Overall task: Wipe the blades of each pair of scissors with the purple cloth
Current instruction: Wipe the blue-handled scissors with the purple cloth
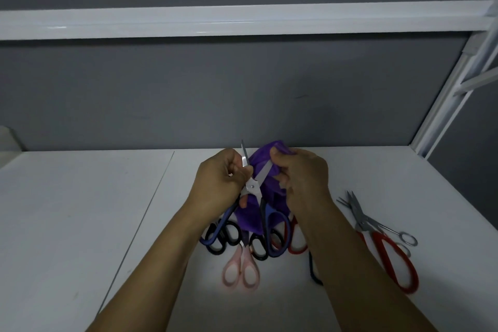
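While you hold them up over the table (80,210), blue scissors (253,186): blades spread in a V, tips pointing away from you
Left hand (218,181): curled round the blue scissors near the pivot, thumb against the left blade
Right hand (301,178): just right of the blue scissors, fingers pinching the cloth over the right blade
Purple cloth (249,220): behind the blue scissors, hanging down between their handles
Black scissors (223,240): on the table beneath the blue scissors' handles
Pink scissors (241,269): nearer you than the blue scissors, lying flat
Red scissors (390,259): well right of the blue scissors, touching a small steel pair (377,224)
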